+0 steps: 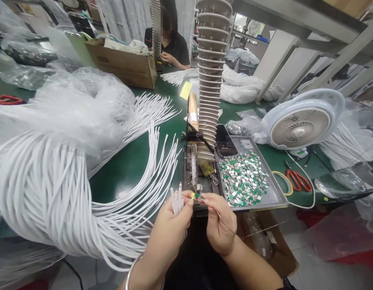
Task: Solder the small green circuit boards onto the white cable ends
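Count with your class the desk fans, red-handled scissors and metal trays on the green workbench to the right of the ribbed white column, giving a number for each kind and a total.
Desk fan: 1
Red-handled scissors: 1
Metal tray: 1
Total: 3

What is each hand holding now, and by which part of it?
The left hand grips white cables just below their ends. The right hand pinches a tiny green-and-silver piece; the exact spot cannot be told.
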Action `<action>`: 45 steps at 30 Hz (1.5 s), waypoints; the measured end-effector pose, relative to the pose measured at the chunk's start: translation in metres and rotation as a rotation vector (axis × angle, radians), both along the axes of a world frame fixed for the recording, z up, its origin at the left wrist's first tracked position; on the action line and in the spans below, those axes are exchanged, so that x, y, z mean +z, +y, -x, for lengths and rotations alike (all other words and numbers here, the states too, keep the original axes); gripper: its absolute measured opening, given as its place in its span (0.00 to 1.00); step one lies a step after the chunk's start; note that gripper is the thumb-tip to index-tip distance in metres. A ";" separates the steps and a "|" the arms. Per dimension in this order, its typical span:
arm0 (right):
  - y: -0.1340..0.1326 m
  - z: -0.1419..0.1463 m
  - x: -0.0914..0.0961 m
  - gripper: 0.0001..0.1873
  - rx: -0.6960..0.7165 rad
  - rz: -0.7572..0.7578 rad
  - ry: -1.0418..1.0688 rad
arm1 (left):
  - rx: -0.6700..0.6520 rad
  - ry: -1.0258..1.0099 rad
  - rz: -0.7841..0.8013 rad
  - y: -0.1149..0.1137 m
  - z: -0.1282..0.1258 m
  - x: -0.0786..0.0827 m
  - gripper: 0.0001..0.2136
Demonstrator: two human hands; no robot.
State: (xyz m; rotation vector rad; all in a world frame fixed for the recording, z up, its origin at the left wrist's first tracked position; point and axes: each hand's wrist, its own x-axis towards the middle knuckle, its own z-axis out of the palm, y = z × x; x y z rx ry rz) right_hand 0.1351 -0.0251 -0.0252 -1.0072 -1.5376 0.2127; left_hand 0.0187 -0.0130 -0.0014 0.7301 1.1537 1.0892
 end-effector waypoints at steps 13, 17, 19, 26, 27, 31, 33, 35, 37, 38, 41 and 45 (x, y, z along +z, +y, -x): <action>0.005 0.001 0.008 0.11 -0.028 -0.077 -0.069 | -0.012 0.034 -0.005 -0.001 -0.001 0.009 0.06; 0.004 0.002 0.008 0.12 -0.024 -0.082 -0.056 | -0.019 0.038 -0.024 0.000 0.000 0.008 0.05; 0.004 0.002 0.008 0.12 -0.022 -0.083 -0.051 | -0.024 0.037 -0.026 0.000 0.000 0.007 0.05; 0.005 0.002 0.008 0.12 -0.007 -0.073 -0.050 | -0.021 0.034 -0.018 0.001 0.001 0.006 0.06; 0.005 0.002 0.008 0.12 -0.005 -0.070 -0.050 | -0.024 0.032 -0.017 0.000 0.001 0.006 0.06; 0.003 0.002 0.009 0.13 -0.007 -0.076 -0.048 | -0.024 0.030 -0.015 -0.001 0.001 0.007 0.06; 0.003 0.003 0.009 0.13 -0.005 -0.080 -0.048 | -0.026 0.028 -0.010 -0.001 0.001 0.007 0.06; 0.003 0.003 0.009 0.13 -0.006 -0.078 -0.048 | -0.026 0.031 -0.011 -0.002 0.001 0.007 0.06; 0.003 0.002 0.008 0.13 -0.010 -0.073 -0.051 | -0.029 0.038 -0.021 -0.002 0.002 0.006 0.06; 0.003 0.002 0.008 0.13 -0.012 -0.071 -0.054 | -0.030 0.042 -0.025 -0.002 0.002 0.006 0.05; 0.003 0.001 0.007 0.13 -0.012 -0.064 -0.065 | -0.032 0.047 -0.025 -0.002 0.002 0.003 0.05; 0.001 -0.001 0.005 0.15 0.018 -0.054 -0.049 | -0.043 0.040 -0.008 -0.002 0.002 -0.002 0.06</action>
